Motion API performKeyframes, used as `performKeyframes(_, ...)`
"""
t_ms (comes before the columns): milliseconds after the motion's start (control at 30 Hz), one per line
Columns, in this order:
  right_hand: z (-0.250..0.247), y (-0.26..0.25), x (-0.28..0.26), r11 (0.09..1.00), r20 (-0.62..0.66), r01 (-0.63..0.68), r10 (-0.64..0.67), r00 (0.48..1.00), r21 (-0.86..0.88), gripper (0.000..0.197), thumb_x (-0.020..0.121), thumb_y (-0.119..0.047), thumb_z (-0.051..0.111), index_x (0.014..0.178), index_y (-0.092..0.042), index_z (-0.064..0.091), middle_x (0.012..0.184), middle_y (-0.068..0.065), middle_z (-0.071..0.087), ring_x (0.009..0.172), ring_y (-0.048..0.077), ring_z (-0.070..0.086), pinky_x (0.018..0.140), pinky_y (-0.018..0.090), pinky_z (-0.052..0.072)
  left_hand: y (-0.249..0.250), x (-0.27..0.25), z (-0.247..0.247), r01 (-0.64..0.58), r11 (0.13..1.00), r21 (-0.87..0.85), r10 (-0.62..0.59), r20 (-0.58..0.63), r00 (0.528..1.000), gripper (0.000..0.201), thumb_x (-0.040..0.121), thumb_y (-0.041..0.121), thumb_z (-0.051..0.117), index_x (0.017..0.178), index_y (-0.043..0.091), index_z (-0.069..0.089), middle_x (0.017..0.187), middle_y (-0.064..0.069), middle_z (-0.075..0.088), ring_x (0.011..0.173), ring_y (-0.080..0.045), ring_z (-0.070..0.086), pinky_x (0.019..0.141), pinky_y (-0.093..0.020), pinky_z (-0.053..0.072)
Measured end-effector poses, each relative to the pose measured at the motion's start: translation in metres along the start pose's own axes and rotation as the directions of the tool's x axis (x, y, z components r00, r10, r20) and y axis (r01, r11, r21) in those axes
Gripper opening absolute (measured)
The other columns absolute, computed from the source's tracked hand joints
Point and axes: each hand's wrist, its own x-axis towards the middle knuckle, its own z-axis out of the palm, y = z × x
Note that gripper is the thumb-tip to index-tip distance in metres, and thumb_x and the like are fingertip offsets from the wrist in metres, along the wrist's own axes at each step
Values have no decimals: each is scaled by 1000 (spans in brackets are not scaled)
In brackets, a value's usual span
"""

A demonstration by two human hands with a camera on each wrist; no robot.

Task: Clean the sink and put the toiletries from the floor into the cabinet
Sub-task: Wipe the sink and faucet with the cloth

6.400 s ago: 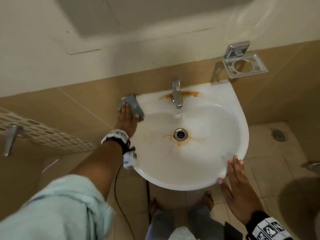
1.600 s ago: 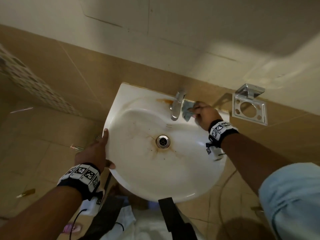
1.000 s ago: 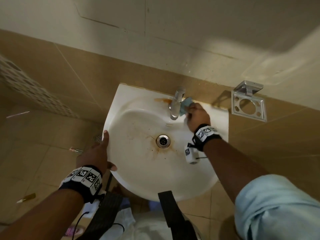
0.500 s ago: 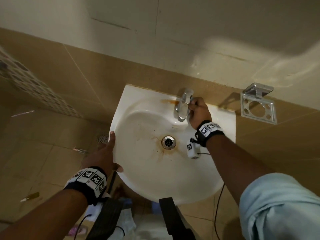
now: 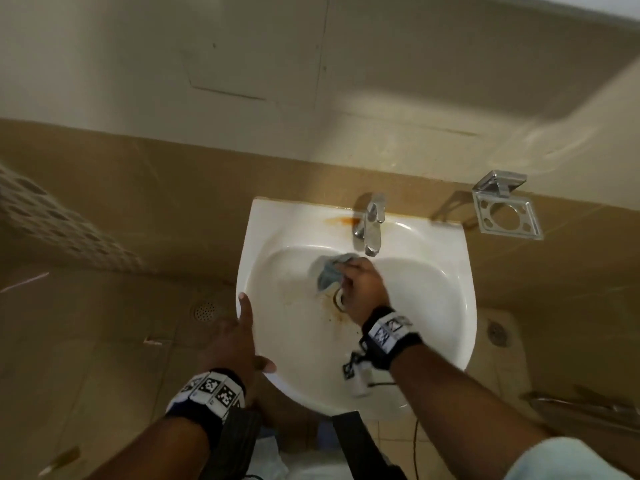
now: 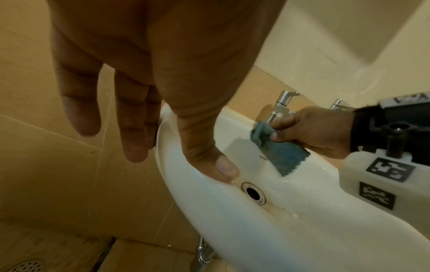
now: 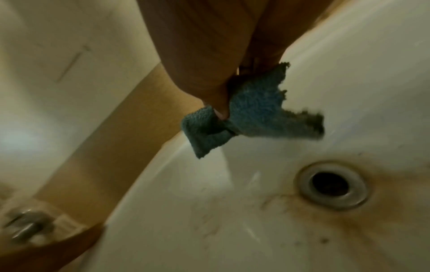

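gripping cloth [image 5: 327, 274] inside sink [image 5: 450, 306]

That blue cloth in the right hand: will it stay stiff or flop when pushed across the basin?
Probably floppy: the blue cloth bunches and folds where the right hand pinches it, its loose corner hanging. It looks light, a thin fuzzy fabric. Pushed over the sink, it will likely crumple unless pressed flat.
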Motion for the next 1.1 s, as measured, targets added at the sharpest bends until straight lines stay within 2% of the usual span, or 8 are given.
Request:
performKeyframes(133, 8, -76, 19, 996, -81, 73, -77, 994, -55, 46, 91, -13, 54, 135, -24, 55, 134, 8, 48, 114, 27, 55, 98, 38, 49, -7, 6, -3, -70, 997, -16, 71, 67, 995, 147, 72, 44, 85, 130, 32, -50, 152, -23, 24, 132, -39, 43, 105, -49, 45)
performKeyframes(233, -20, -103, 66, 959, -147, -122, 86, 985, -255, 65, 83, -14, 70, 142, -15, 42, 146, 15, 34, 120, 32, 54, 98, 40, 50, -9, 5, -4, -97, 995, -19, 99, 84, 992, 144, 75, 46, 82, 137, 26, -46, 157, -24, 9, 137, -39, 37, 108, -50, 42)
performKeyframes(333, -36, -111, 94, 834, -27, -223, 243, 970, -506, 58, 93, -16, 57, 147, -5, 38, 150, 29, 24, 129, 40, 49, 108, 45, 45, -10, 5, -5, -125, 992, 33, 122, 83, 989, 143, 76, 52, 78, 138, 21, -47, 160, -25, 9, 138, -38, 38, 109, -50, 42)
performKeyframes(467, -14, -108, 103, 713, -4, -275, 357, 934, -645, 56, 99, -36, 50, 143, -1, 43, 148, 33, 30, 133, 43, 42, 108, 47, 43, -13, 6, -5, -133, 989, 70, 128, 71, 989, 143, 76, 56, 76, 142, 20, -44, 158, -25, 13, 132, -37, 46, 102, -48, 48)
performKeyframes(567, -3, -99, 103, 651, 97, -157, 337, 936, -743, 50, 102, -35, 39, 141, -4, 45, 145, 26, 43, 135, 42, 41, 110, 50, 40, -15, 5, -3, -131, 990, 49, 129, 56, 990, 142, 75, 56, 77, 144, 23, -43, 157, -23, 19, 130, -36, 48, 99, -48, 50)
performKeyframes(667, -14, -97, 113, 637, 262, 16, 294, 919, -770, 41, 98, -17, 43, 137, -8, 50, 144, 17, 47, 129, 37, 50, 104, 48, 45, -17, 7, -1, -133, 990, 55, 131, 49, 990, 144, 73, 56, 78, 141, 26, -45, 154, -21, 23, 132, -36, 46, 99, -49, 51)
performKeyframes(800, -24, -117, 122, 608, 378, 124, 310, 872, -784, 42, 93, -22, 57, 134, -10, 57, 139, 10, 55, 118, 32, 57, 97, 40, 50, -17, 6, -1, -144, 986, 80, 141, 40, 989, 144, 73, 58, 77, 138, 25, -47, 152, -20, 27, 128, -33, 49, 97, -47, 52)
performKeyframes(1100, 17, -106, 97, 642, 182, -57, 300, 937, -764, 41, 100, -24, 43, 135, -6, 54, 145, 19, 49, 137, 37, 42, 115, 51, 28, -13, 7, -2, -129, 989, 79, 126, 43, 991, 144, 73, 54, 79, 143, 20, -42, 150, -18, 28, 127, -31, 49, 97, -46, 52)
